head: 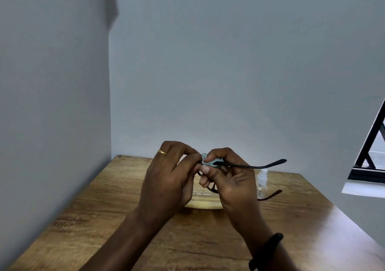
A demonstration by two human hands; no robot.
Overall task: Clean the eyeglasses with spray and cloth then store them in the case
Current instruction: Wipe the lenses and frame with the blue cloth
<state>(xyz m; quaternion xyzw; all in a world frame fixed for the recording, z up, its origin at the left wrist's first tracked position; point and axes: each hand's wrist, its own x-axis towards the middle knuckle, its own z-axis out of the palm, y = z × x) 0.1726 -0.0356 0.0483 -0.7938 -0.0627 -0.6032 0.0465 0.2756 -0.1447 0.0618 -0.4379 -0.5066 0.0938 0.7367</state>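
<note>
Black-framed eyeglasses [254, 166] are held above the wooden table [104, 218], one temple arm sticking out to the right and the other curving lower right. My left hand [168, 179], with a gold ring, grips the frame's front, mostly hidden behind my fingers. My right hand [227, 179] pinches a small light-blue cloth [205, 158] against the glasses near the hinge. A pale case [205, 203] with printed text lies on the table under my hands. A small clear spray bottle [262, 182] stands just right of my right hand.
Grey walls close in on the left and behind the table. A dark-framed window [370, 156] sits at the right edge. A black band is on my right wrist.
</note>
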